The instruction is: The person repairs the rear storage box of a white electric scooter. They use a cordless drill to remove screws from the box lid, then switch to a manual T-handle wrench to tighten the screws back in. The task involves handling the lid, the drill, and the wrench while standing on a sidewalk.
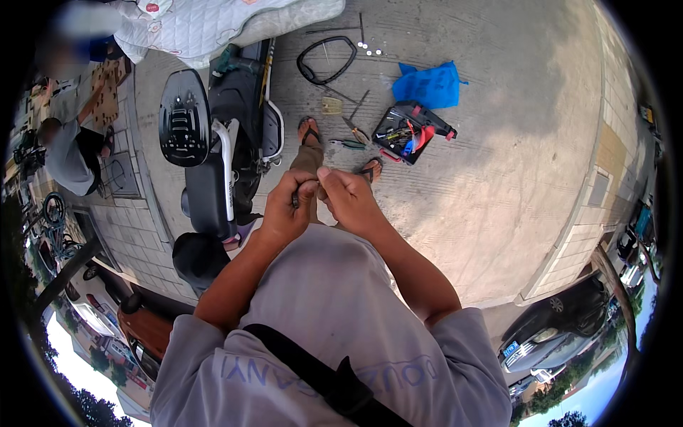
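One scooter [207, 203] stands leftmost; the left hand [283, 208] has its grip around a small dark piece [296, 198], mostly hidden; the right hand [347, 199] curls alongside, its hold unclear. I'd keep both wrists steady.

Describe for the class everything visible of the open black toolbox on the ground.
The toolbox is a black case, apparently plastic, with red parts at its lower-left edge and right end. It lies open on the concrete ground, turned at an angle, its inside facing the camera. Jumbled tools inside show red, blue and yellow; most are too small to identify. A blue bag lies just beyond; contact is unclear.
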Demonstrator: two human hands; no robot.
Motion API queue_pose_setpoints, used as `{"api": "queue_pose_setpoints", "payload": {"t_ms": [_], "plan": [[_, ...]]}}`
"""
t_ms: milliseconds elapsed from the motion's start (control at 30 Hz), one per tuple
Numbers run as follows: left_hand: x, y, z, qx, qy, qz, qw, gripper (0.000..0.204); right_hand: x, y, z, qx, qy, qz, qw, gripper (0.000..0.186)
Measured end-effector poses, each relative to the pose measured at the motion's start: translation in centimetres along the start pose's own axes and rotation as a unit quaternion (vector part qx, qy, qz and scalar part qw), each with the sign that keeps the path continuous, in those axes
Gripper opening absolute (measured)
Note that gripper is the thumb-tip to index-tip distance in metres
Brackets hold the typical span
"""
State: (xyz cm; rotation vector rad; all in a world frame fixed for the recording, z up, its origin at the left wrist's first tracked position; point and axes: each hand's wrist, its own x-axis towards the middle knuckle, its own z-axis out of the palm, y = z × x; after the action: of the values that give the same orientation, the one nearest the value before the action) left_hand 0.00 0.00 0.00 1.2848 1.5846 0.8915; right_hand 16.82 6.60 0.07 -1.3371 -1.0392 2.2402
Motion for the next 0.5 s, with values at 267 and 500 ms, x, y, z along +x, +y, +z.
{"api": "queue_pose_setpoints", "payload": {"t_ms": [267,500], "plan": [[-1.9,1.5,6.3,0.023,0.014,-0.077,0.997,0.022,-3.2,3.5,-3.7,-0.129,0.052,-0.105,0.985,0.049],[-2.4,1.0,7.6,-0.131,0.013,-0.267,0.955,0.031,-3.9,2.9,-4.7,-0.236,0.011,-0.103,0.966,0.040]]}}
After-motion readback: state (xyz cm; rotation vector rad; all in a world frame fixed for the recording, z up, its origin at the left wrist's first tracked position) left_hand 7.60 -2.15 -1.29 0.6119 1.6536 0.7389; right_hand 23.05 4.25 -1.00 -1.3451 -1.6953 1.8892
